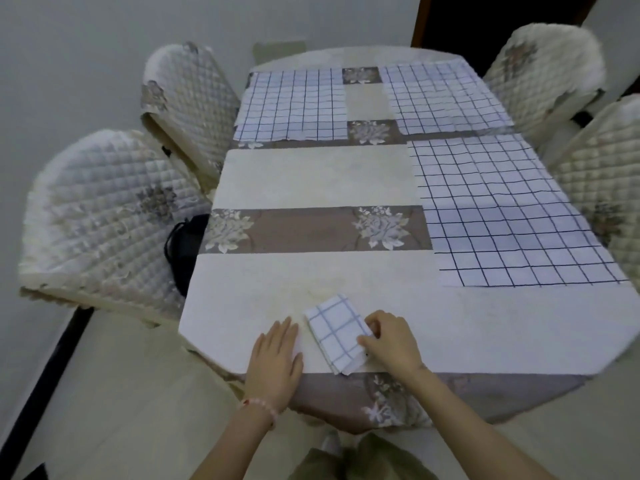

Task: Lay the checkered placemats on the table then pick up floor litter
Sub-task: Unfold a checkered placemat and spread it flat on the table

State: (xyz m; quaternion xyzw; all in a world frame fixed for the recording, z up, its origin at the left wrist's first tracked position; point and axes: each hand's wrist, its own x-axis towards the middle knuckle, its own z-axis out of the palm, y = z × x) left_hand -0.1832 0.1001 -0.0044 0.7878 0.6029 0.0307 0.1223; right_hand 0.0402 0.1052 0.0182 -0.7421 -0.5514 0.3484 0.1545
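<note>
Counting three checkered placemats spread flat, at eleven o'clock (292, 105), one o'clock (443, 98) and three o'clock (512, 216) on the table (311, 178), I judge the laying mostly done. The folded placemat (337, 332) lies at six o'clock; my right hand (389, 341) pinches its edge, my left hand (275, 363) rests flat beside it, fingers together. Nine o'clock stays bare. I see no litter and no containers.
</note>
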